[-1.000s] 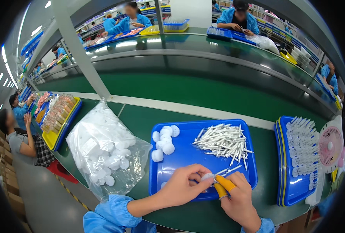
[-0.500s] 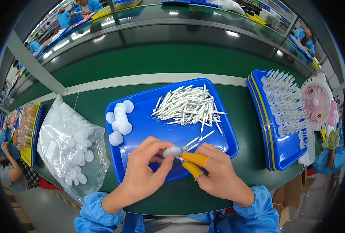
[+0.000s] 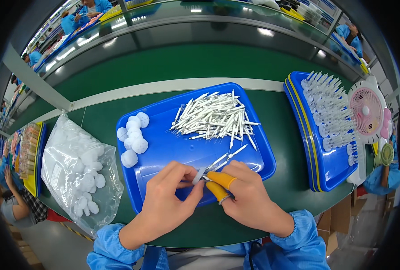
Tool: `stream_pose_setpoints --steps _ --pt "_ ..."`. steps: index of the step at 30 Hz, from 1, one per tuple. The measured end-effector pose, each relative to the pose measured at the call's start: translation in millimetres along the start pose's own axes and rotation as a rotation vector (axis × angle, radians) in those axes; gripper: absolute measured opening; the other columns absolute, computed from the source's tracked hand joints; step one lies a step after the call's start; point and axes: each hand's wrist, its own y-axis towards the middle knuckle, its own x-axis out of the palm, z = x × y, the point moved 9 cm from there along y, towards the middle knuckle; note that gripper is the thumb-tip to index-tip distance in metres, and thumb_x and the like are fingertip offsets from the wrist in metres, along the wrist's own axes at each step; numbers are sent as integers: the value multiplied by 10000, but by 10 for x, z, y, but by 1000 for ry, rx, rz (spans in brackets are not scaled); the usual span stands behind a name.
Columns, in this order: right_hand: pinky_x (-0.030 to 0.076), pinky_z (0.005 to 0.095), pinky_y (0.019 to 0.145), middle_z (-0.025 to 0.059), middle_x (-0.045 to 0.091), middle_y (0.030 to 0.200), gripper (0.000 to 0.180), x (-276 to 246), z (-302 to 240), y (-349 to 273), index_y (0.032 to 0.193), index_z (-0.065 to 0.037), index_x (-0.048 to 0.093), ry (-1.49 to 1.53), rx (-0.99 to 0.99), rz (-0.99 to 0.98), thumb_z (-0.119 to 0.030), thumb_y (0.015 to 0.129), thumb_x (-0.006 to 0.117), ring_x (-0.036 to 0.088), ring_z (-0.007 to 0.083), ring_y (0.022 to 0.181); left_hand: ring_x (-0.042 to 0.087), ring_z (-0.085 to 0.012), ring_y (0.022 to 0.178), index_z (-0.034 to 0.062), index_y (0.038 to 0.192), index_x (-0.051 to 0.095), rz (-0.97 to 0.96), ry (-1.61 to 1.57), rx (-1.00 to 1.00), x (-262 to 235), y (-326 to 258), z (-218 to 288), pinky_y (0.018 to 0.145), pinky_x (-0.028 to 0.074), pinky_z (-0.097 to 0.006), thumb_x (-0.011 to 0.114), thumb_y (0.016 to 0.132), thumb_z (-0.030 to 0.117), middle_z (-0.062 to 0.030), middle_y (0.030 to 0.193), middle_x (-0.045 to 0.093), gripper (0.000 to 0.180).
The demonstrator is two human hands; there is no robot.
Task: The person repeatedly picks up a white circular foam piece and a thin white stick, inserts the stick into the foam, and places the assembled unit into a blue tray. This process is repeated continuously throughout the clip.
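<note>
Over the near part of a blue tray [image 3: 173, 161], my left hand [image 3: 168, 191] pinches a round white disc [image 3: 198, 176] between thumb and fingers. Close against it, my right hand [image 3: 247, 191] wears yellow finger covers on its thumb and index finger. Those fingertips are closed at the disc's edge on something small and thin, mostly hidden. A loose heap of thin white sticks with fine ends [image 3: 213, 116] lies at the tray's far right. A few stray sticks [image 3: 224, 157] rest just beyond my fingertips. Several white round pieces [image 3: 134, 135] sit at the tray's left.
To the left lies a clear plastic bag [image 3: 80, 166] of white round pieces. At right, stacked blue and yellow trays [image 3: 332, 173] hold rows of white sticks on round bases, beside a pink-and-white fan [image 3: 366, 110]. People in blue work farther off.
The white disc has turned from facing up to nearly edge-on in my left fingers. Both hands stay close together, and the whole view has shifted slightly.
</note>
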Motion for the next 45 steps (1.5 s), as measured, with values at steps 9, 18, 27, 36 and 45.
stream_pose_setpoints --steps 9,18,27,36,45 --pt "471 394 597 136 658 839 421 -27 -56 -63 1062 53 765 13 -30 171 115 649 713 599 302 723 728 -271 737 -15 1029 692 37 165 98 -9 -75 102 662 612 -341 777 847 -28 -136 893 660 202" --pt "503 459 748 174 646 901 372 16 135 94 1082 62 759 42 104 17 79 719 682 604 366 848 747 -300 793 -20 1063 701 134 202 38 -144 -36 -14 689 619 -342 753 895 -15 -155 974 669 176" --pt "495 405 857 125 632 1025 364 -74 185 234 1003 49 804 -381 -66 -69 131 653 744 585 317 1000 753 -233 907 -44 1100 724 140 128 -78 -307 47 -136 775 654 -335 720 961 -23 -126 1031 686 141" --pt "474 421 843 122 652 987 204 -73 189 183 941 24 755 -287 -72 -112 77 747 723 594 312 973 736 -154 904 -38 1081 715 107 49 -121 -288 61 -167 744 627 -299 738 970 -6 -77 1001 704 118" --pt "493 431 877 173 642 1039 416 -59 34 55 1187 70 729 83 32 -149 70 772 702 602 358 968 751 -247 897 -20 1089 719 24 6 -34 -99 28 -45 759 652 -337 743 922 -33 -128 1014 680 169"
